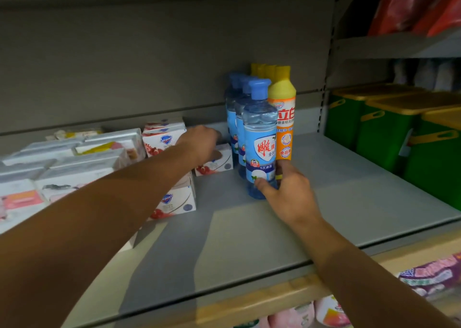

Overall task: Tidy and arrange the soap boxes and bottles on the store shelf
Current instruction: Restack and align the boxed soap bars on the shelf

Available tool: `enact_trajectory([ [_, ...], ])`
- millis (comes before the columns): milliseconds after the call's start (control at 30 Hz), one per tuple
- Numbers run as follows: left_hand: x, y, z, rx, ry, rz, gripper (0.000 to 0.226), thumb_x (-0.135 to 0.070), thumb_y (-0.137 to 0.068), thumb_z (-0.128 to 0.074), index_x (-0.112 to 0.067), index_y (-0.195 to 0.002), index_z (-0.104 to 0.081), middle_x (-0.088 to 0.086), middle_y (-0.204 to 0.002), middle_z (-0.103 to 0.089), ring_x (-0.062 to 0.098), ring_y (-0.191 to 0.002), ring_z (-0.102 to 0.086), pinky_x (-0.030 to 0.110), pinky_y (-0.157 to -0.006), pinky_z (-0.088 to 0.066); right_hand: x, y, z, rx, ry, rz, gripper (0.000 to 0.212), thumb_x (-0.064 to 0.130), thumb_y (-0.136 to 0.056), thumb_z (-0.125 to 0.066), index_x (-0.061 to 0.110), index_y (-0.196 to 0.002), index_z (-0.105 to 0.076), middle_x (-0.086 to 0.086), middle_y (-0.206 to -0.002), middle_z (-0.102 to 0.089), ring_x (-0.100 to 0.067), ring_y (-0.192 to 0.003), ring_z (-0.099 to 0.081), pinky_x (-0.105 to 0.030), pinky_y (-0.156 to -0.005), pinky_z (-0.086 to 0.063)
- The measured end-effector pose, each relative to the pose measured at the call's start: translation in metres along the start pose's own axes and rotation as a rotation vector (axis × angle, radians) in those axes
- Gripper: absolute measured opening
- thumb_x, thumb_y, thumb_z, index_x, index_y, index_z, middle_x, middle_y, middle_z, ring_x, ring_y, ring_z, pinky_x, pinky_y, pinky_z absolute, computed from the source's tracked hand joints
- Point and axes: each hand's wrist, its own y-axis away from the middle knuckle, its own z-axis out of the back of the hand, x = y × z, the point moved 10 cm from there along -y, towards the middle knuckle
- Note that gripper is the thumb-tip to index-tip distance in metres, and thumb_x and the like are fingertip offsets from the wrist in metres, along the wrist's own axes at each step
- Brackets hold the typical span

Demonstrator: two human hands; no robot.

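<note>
The right hand [287, 190] is gripping the front blue bottle [259, 138]; left of that bottle, the left hand [202, 143] is clasping a soap box [217, 164].

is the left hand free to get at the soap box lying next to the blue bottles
Probably yes. The left hand already rests on top of that soap box, nothing between them. The blue bottles stand just to its right, and the right hand is at the front bottle's base.

Grey shelf [336, 190]: soap boxes [74, 168], bottles [260, 138].
</note>
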Motion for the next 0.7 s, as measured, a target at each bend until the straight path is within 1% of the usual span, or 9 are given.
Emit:
enact_trajectory([
  [33,-0.001,-0.004,-0.004,0.019,0.021,-0.002,0.040,-0.037,-0.086,-0.066,-0.018,-0.121,-0.061,0.009,-0.114,-0.064,0.027,-0.103,-0.060,0.038,-0.084,-0.052,0.000,0.000,0.000,0.001,-0.008,-0.001,0.047,0.030,-0.084,-0.074,0.014,-0.125,-0.056,-0.001,-0.122,-0.065,-0.019,-0.104,-0.062,-0.028,-0.083,-0.050],
  [100,-0.003,-0.012,-0.012,0.050,0.042,0.005,0.043,-0.034,-0.086,-0.067,-0.017,-0.126,-0.060,0.010,-0.119,-0.063,0.028,-0.107,-0.059,0.035,-0.085,-0.049,-0.001,0.000,0.000,0.003,-0.020,0.002,0.046,0.029,-0.084,-0.074,0.015,-0.124,-0.056,0.000,-0.122,-0.065,-0.017,-0.102,-0.062,-0.022,-0.078,-0.045],
  [133,-0.002,-0.018,-0.015,0.061,0.049,0.013,0.043,-0.031,-0.087,-0.068,-0.016,-0.126,-0.060,0.011,-0.120,-0.063,0.029,-0.109,-0.059,0.035,-0.085,-0.048,-0.002,-0.001,-0.001,0.005,-0.027,0.003,0.046,0.029,-0.084,-0.074,0.015,-0.125,-0.056,0.000,-0.122,-0.065,-0.015,-0.101,-0.061,-0.019,-0.076,-0.044],
  [200,0.002,-0.027,-0.017,0.086,0.067,0.035,0.044,-0.027,-0.086,-0.069,-0.016,-0.127,-0.061,0.011,-0.121,-0.063,0.028,-0.110,-0.059,0.035,-0.088,-0.050,-0.003,-0.001,-0.002,0.006,-0.036,0.010,0.047,0.029,-0.084,-0.074,0.015,-0.125,-0.056,0.001,-0.121,-0.065,-0.012,-0.097,-0.059,-0.014,-0.071,-0.041],
  [300,0.014,-0.039,-0.018,0.104,0.087,0.073,0.046,-0.024,-0.084,-0.069,-0.019,-0.129,-0.060,0.009,-0.127,-0.062,0.027,-0.114,-0.058,0.038,-0.096,-0.050,-0.004,-0.003,-0.003,0.002,-0.040,0.015,0.047,0.029,-0.084,-0.075,0.016,-0.125,-0.056,0.002,-0.121,-0.065,-0.009,-0.095,-0.057,-0.016,-0.073,-0.039],
  [433,0.019,-0.051,-0.023,0.079,0.100,0.123,0.044,-0.019,-0.084,-0.068,-0.020,-0.127,-0.061,0.009,-0.127,-0.062,0.029,-0.115,-0.058,0.037,-0.095,-0.050,-0.008,-0.004,-0.004,-0.006,-0.061,0.018,0.045,0.027,-0.083,-0.075,0.018,-0.123,-0.057,0.004,-0.120,-0.066,-0.008,-0.095,-0.058,-0.017,-0.075,-0.040],
  [567,0.026,-0.059,-0.026,0.022,0.119,0.182,0.039,-0.014,-0.084,-0.064,-0.019,-0.123,-0.064,0.012,-0.126,-0.063,0.032,-0.116,-0.059,0.039,-0.096,-0.050,-0.009,-0.004,-0.005,-0.005,-0.055,0.029,0.044,0.028,-0.083,-0.075,0.019,-0.122,-0.057,0.005,-0.118,-0.066,-0.008,-0.094,-0.058,-0.012,-0.066,-0.039],
  [633,0.026,-0.061,-0.028,-0.005,0.090,0.192,0.037,-0.012,-0.085,-0.061,-0.017,-0.122,-0.065,0.014,-0.125,-0.063,0.034,-0.116,-0.058,0.040,-0.096,-0.050,-0.010,-0.004,-0.005,-0.003,-0.063,0.022,0.044,0.028,-0.083,-0.075,0.019,-0.122,-0.057,0.005,-0.118,-0.066,-0.010,-0.095,-0.059,-0.016,-0.071,-0.040],
  [700,0.027,-0.062,-0.026,-0.054,0.057,0.209,0.035,-0.014,-0.086,-0.061,-0.012,-0.120,-0.064,0.018,-0.125,-0.059,0.037,-0.115,-0.057,0.042,-0.096,-0.049,-0.009,-0.004,-0.006,0.001,-0.068,0.019,0.044,0.027,-0.083,-0.076,0.019,-0.122,-0.058,0.005,-0.118,-0.066,-0.011,-0.096,-0.060,-0.018,-0.074,-0.041],
])
